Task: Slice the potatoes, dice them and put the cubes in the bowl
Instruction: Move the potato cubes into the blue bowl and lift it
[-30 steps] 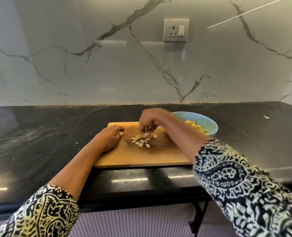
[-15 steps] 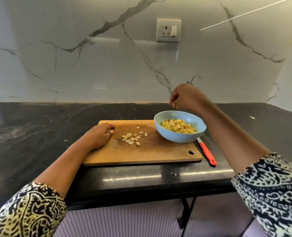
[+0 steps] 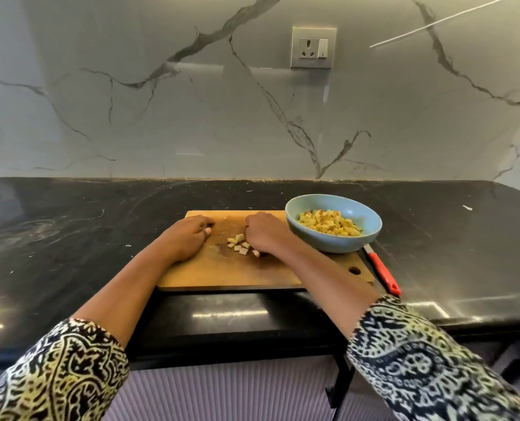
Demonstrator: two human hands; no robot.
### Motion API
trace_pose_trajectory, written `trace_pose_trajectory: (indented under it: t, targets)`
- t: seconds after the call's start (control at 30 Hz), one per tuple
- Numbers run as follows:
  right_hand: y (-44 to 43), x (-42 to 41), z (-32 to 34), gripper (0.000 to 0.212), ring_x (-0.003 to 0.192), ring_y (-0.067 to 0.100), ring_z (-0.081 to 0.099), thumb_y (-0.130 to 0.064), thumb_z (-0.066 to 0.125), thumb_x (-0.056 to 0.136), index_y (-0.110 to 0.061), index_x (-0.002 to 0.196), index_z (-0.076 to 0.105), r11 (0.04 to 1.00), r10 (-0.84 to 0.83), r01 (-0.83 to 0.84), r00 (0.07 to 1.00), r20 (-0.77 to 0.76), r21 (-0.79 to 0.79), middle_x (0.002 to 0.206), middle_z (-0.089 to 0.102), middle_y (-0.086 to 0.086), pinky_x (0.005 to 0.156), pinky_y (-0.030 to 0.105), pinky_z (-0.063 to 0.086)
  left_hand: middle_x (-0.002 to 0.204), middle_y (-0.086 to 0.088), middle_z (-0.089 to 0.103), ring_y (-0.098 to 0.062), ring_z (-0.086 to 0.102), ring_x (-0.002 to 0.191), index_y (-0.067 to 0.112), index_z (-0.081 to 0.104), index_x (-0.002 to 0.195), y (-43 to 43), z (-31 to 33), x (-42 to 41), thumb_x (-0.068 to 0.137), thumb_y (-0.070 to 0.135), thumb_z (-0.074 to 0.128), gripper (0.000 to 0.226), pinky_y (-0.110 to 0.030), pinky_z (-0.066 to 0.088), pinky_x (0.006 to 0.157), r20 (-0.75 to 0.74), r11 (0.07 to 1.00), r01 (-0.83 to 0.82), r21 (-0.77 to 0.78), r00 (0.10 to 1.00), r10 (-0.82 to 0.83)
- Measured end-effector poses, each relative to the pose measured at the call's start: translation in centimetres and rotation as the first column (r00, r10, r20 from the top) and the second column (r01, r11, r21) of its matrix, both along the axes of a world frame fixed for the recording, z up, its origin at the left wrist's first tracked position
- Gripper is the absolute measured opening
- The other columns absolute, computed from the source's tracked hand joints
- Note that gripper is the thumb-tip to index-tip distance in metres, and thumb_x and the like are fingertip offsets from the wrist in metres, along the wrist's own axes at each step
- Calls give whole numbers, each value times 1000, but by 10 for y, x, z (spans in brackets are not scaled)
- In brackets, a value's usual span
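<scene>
Head view: a wooden cutting board (image 3: pixel 222 275) lies on the black countertop (image 3: pixel 70 226), near its front edge. A small scatter of potato cubes (image 3: pixel 239 244) sits at the board's centre. The right hand (image 3: pixel 264 235) is knuckles-up over the scatter's right side, fingers curled down onto the cubes. Its fingertips are hidden, so I cannot tell whether any cube is pinched. The left hand (image 3: pixel 188 238) rests palm-down on the board just left of the cubes, fingers loosely bent, holding nothing. A blue bowl (image 3: pixel 328 243) overlaps the board's far right corner and holds a heap of diced potato (image 3: pixel 328 223). A red-handled knife (image 3: pixel 383 273) lies along the board's right edge. There is a wall socket (image 3: pixel 312 47) above.
</scene>
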State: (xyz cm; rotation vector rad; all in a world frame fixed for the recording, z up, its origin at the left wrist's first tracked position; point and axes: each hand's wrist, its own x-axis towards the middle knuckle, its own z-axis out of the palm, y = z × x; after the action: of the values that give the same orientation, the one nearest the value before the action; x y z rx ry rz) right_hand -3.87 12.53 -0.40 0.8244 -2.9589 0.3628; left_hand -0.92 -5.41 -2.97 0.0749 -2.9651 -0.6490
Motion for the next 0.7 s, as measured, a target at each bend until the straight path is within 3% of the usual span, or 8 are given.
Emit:
trace_pose_trajectory:
  t: [0.17, 0.27, 0.37, 0.53, 0.7]
  targets:
    - [-8, 0, -13, 34, 91, 19, 51, -25, 34, 101, -5, 102, 62, 995, 92, -95, 991, -95, -17, 109, 57, 10, 78, 34, 44, 148, -4, 39, -20, 37, 134, 16, 39, 143, -1, -1, -1, 102, 20, 37, 41, -34, 27, 111, -14, 1000, 6, -1, 1000, -6]
    - [-5, 15, -20, 32, 96, 16, 48, -34, 43, 99, -11, 112, 60, 968, 246, -251, 959, -140, -14, 110, 52, 4, 78, 30, 40, 148, -3, 40, -19, 38, 133, 17, 39, 143, -2, -2, -2, 102, 20, 38, 41, -33, 27, 110, -17, 1000, 12, 4, 1000, -12]
    - [6, 17, -23, 17, 93, 16, 52, -21, 49, 97, -10, 105, 59, 941, 324, -340, 906, -271, -10, 105, 57, 5, 78, 27, 43, 148, -4, 40, -20, 38, 133, 17, 39, 143, -1, -2, -1, 102, 20, 38, 41, -34, 28, 111, -11, 1000, 5, 14, 1000, -5]
    - [24, 7, -17, 18, 99, 20, 55, -15, 43, 99, -9, 107, 59, 980, 152, -180, 954, -259, -89, 107, 59, 8, 81, 28, 41, 146, -4, 42, -20, 40, 132, 18, 39, 143, -1, -1, 0, 102, 22, 38, 41, -34, 29, 110, -8, 1000, 7, 16, 1000, -7]
    - [30, 21, -15, 28, 113, 21, 50, -20, 45, 99, -14, 124, 57, 983, 183, -178, 973, -142, 45, 125, 55, 7, 95, 32, 41, 146, -3, 42, -19, 41, 132, 18, 39, 143, -1, -3, -2, 102, 25, 39, 42, -35, 31, 110, 1, 1000, 2, -9, 1000, -2]
